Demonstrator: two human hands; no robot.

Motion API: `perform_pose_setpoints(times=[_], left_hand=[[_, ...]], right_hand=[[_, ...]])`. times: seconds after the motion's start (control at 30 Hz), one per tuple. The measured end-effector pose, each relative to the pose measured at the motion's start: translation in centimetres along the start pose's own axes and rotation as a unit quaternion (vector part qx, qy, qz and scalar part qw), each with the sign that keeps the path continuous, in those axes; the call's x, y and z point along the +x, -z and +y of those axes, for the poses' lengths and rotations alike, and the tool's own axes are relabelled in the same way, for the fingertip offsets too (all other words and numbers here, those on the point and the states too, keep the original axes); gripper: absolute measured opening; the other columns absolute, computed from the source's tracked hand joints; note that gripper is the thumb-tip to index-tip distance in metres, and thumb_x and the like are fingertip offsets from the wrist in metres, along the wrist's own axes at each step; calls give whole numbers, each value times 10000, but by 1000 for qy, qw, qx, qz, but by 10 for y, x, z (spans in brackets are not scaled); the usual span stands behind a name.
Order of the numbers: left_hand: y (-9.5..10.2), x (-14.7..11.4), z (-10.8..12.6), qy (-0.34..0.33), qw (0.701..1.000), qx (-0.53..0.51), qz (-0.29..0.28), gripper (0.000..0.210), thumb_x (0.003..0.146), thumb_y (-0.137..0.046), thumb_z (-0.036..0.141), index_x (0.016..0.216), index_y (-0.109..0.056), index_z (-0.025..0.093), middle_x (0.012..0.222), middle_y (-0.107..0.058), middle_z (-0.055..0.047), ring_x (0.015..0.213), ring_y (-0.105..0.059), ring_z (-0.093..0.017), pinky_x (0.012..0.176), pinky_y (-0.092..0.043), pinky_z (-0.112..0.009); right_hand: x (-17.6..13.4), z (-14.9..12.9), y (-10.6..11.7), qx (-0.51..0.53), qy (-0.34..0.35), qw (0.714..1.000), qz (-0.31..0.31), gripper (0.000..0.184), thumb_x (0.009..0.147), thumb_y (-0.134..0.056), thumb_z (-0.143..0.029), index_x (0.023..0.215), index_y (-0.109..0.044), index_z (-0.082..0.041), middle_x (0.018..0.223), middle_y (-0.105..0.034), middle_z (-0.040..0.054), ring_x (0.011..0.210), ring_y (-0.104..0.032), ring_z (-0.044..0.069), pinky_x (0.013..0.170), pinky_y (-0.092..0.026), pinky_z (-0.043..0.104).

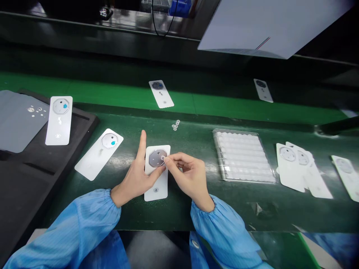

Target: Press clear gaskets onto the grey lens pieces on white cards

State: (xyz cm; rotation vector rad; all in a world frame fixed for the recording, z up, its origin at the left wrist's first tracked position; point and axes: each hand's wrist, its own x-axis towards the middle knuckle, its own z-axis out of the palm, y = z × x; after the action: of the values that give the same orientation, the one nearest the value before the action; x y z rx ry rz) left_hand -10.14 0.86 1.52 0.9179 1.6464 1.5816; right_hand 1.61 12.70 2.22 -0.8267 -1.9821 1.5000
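A white phone back cover [156, 188] with a grey octagonal camera area [157, 157] lies flat on the bench in front of me. My left hand [138, 173] presses it from its left side, the thumb across its face and the index finger stretched forward; the other fingers are hidden. Just over the camera area, my right hand [187, 172] pinches a small clear disc [163, 158] between thumb and index finger. Whether the disc touches the cover I cannot tell. Several similar small discs [175, 125] lie loose behind the cover.
A clear tray with white rows [244, 157] stands to the right, beside stacked covers [291, 168]. One cover [98, 155] lies at left, another [58, 123] on a black tray [42, 168]. Two covers [161, 94] rest on the green strip behind. A white panel [269, 28] hangs above.
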Motion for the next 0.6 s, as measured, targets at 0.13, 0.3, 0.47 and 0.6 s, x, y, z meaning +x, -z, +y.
perform_pose_setpoints(times=[0.13, 0.3, 0.47, 0.6], left_hand=[[0, 0, 1, -9, 1000, 17, 4, 1085, 916, -697, 269, 1652, 99, 225, 1061, -756, -76, 894, -745, -227, 902, -586, -349], [2, 0, -4, 26, 999, 17, 9, 1122, 878, -748, 299, 1657, 54, 200, 1044, -759, -55, 887, -732, -213, 856, -583, -321], [9, 6, -8, 63, 998, -19, -20, 504, 843, -772, 379, 1252, -662, 106, 931, -757, -80, 785, -709, -211, 652, -559, -270], [11, 12, -5, 93, 994, -58, -5, 373, 831, -779, 473, 908, -706, 115, 778, -731, -55, 656, -664, -170, 555, -509, -236]], right_hand=[[-3, 1, -3, -7, -8, 1000, 12, 262, 889, -727, -432, 796, -733, -187, 684, -693, 45, 593, -597, 158, 515, -464, 283], [3, 3, 0, 10, -38, 999, -3, 299, 834, -791, -451, 746, -674, -190, 657, -683, 30, 567, -601, 142, 512, -483, 265], [22, 8, 9, 95, -121, 984, -88, 491, 616, -949, -476, 828, -601, -202, 712, -704, 5, 598, -624, 145, 482, -498, 236], [25, 8, 14, 144, -115, 968, -170, 455, 744, -845, -579, 856, -651, -182, 711, -730, 21, 644, -672, 154, 631, -572, 277]])
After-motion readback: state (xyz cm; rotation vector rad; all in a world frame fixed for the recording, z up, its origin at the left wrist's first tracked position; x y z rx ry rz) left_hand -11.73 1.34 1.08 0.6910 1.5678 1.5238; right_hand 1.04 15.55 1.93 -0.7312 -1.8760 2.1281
